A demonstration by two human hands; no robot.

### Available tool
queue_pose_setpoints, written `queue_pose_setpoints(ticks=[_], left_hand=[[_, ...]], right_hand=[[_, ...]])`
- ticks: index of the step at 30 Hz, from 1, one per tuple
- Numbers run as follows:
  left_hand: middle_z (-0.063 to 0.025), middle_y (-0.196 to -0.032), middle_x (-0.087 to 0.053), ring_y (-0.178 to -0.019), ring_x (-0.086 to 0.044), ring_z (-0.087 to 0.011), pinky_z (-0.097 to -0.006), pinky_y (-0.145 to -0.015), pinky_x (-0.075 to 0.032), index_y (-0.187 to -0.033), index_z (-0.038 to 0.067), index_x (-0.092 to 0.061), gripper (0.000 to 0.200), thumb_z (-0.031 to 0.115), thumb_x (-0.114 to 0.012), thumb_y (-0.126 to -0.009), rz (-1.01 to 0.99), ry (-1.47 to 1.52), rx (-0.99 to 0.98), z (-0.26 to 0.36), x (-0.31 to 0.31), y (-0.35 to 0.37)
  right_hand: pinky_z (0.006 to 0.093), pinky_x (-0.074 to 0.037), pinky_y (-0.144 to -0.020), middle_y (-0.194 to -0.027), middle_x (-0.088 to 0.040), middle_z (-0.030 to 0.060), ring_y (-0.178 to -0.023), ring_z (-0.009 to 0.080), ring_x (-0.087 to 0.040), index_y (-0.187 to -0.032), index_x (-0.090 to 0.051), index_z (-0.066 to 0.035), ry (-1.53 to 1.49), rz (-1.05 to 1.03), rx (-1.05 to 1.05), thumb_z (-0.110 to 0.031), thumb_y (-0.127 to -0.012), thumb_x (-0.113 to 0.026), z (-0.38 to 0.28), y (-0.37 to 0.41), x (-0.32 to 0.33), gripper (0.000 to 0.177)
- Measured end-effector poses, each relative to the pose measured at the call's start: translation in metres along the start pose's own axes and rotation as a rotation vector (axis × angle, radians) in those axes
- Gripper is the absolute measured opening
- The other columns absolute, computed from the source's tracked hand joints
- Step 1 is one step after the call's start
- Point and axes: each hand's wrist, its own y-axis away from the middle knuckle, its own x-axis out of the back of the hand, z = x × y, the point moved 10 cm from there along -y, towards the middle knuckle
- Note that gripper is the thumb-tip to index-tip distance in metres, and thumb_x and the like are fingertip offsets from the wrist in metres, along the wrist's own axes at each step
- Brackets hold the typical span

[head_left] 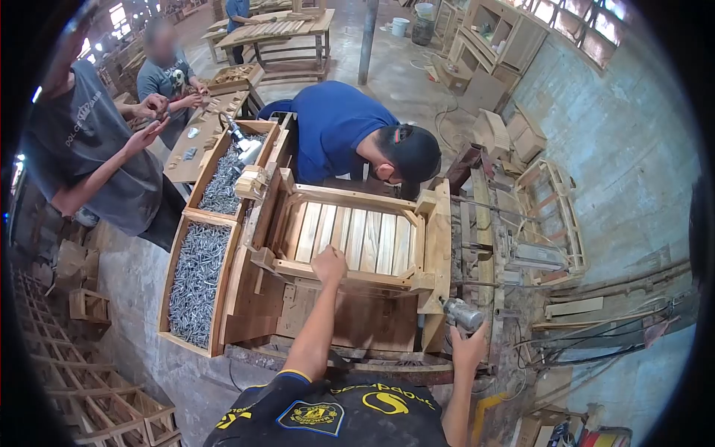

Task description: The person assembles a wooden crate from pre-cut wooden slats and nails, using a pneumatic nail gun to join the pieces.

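My right hand (467, 345) grips a silver power driver (465, 316), its tip against the lower right wooden post (435, 302) of a slatted wooden frame (357, 195). My left hand (329, 265) is closed over the frame's near rail, beside the pale slats (351, 235); whatever its fingers hold is hidden. The frame sits between wooden side pieces on a bench. To its left stands a wooden box (165, 320) full of metal screws (199, 279).
A person in a blue shirt (331, 123) bends over the frame's far side. Two people (97, 149) stand left by a side table. A second driver (246, 147) lies on the far screw box. Metal clamp bars (484, 246) run along the right.
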Motion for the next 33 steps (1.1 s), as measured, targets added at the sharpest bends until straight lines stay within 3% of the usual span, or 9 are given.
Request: queue_pose_setpoints(ticks=[3, 6, 9, 12, 14, 16, 23, 28, 33], left_hand=[[-0.0179, -0.073, -0.066, -0.073, -0.065, -0.0348, -0.0448, -0.077, -0.045, -0.082, 0.004, -0.065, 0.024, 0.023, -0.051, -0.082, -0.060, 0.003, -0.156, 0.007, -0.001, 0.008], [-0.0173, -0.071, -0.065, -0.072, -0.063, -0.0355, -0.0455, -0.077, -0.044, -0.078, 0.003, -0.064, 0.020, 0.020, -0.054, -0.079, 0.022, 0.063, -0.364, 0.013, 0.006, 0.019], [-0.0165, -0.069, -0.063, -0.072, -0.060, -0.0358, -0.0468, -0.076, -0.043, -0.072, 0.003, -0.062, 0.013, 0.015, -0.057, -0.074, 0.128, 0.199, -0.520, 0.017, 0.023, 0.032], [-0.0183, -0.069, -0.063, -0.071, -0.060, -0.0369, -0.0475, -0.073, -0.045, -0.071, 0.002, -0.061, 0.014, 0.015, -0.056, -0.074, 0.021, 0.204, -0.543, 0.018, 0.017, 0.028], [-0.0203, -0.071, -0.063, -0.071, -0.062, -0.0386, -0.0473, -0.068, -0.049, -0.074, 0.000, -0.062, 0.017, 0.016, -0.056, -0.076, -0.147, 0.249, -0.494, 0.015, 0.006, 0.016], [-0.0210, -0.073, -0.064, -0.072, -0.063, -0.0390, -0.0466, -0.067, -0.050, -0.077, -0.001, -0.063, 0.018, 0.017, -0.056, -0.077, -0.289, 0.343, -0.427, 0.007, -0.004, 0.002], [-0.0187, -0.078, -0.066, -0.075, -0.064, -0.0356, -0.0435, -0.068, -0.051, -0.083, 0.003, -0.066, 0.020, 0.020, -0.057, -0.081, -0.279, 0.070, -0.479, -0.030, 0.013, -0.040], [-0.0189, -0.080, -0.066, -0.079, -0.064, -0.0373, -0.0460, -0.071, -0.052, -0.084, 0.005, -0.066, 0.027, 0.028, -0.054, -0.081, -0.189, -0.035, -0.427, -0.045, 0.031, -0.064], [-0.0188, -0.090, -0.068, -0.090, -0.065, -0.0353, -0.0460, -0.082, -0.051, -0.085, 0.005, -0.070, 0.036, 0.037, -0.053, -0.078, -0.348, -0.122, -0.381, -0.051, 0.019, -0.058]], right_hand=[[0.0496, -0.043, -0.092, -0.119, -0.056, 0.0247, -0.112, 0.0437, -0.052, -0.129, -0.041, 0.002, -0.044, -0.056, -0.045, -0.028, -0.071, -0.076, 0.000, 0.002, 0.000, 0.074], [0.0487, -0.041, -0.093, -0.114, -0.055, 0.0207, -0.111, 0.0400, -0.052, -0.123, -0.047, 0.002, -0.099, 0.128, -0.017, -0.023, -0.073, -0.074, -0.026, 0.018, 0.029, 0.062], [0.0459, -0.044, -0.089, -0.106, -0.056, 0.0174, -0.099, 0.0368, -0.055, -0.116, -0.052, -0.002, -0.275, 0.543, 0.294, -0.016, -0.073, -0.074, -0.077, 0.049, 0.077, 0.051], [0.0379, -0.046, -0.080, -0.089, -0.062, 0.0080, -0.085, 0.0271, -0.058, -0.091, -0.061, -0.007, -0.522, 0.205, 0.658, -0.011, -0.072, -0.071, -0.163, 0.074, 0.051, 0.022], [0.0389, -0.045, -0.077, -0.087, -0.063, 0.0081, -0.086, 0.0278, -0.059, -0.088, -0.062, -0.008, -0.419, 0.014, 0.837, -0.018, -0.070, -0.072, -0.198, 0.075, -0.013, 0.023], [0.0425, -0.042, -0.084, -0.096, -0.063, 0.0097, -0.098, 0.0274, -0.057, -0.096, -0.063, -0.008, -0.295, -0.153, 0.791, -0.027, -0.073, -0.069, -0.203, 0.054, -0.099, 0.031], [0.0460, -0.045, -0.085, -0.097, -0.064, 0.0159, -0.098, 0.0326, -0.059, -0.095, -0.061, -0.003, -0.114, -0.166, 0.590, -0.026, -0.077, -0.060, -0.208, -0.032, -0.241, 0.029], [0.0477, -0.047, -0.081, -0.091, -0.065, 0.0185, -0.092, 0.0359, -0.061, -0.088, -0.062, -0.002, -0.024, -0.267, 0.483, -0.027, -0.079, -0.056, -0.198, -0.038, -0.262, 0.028], [0.0482, -0.050, -0.074, -0.077, -0.066, 0.0182, -0.078, 0.0368, -0.064, -0.076, -0.063, -0.003, -0.013, -0.238, 0.438, -0.028, -0.077, -0.059, -0.203, -0.041, -0.254, 0.026]])
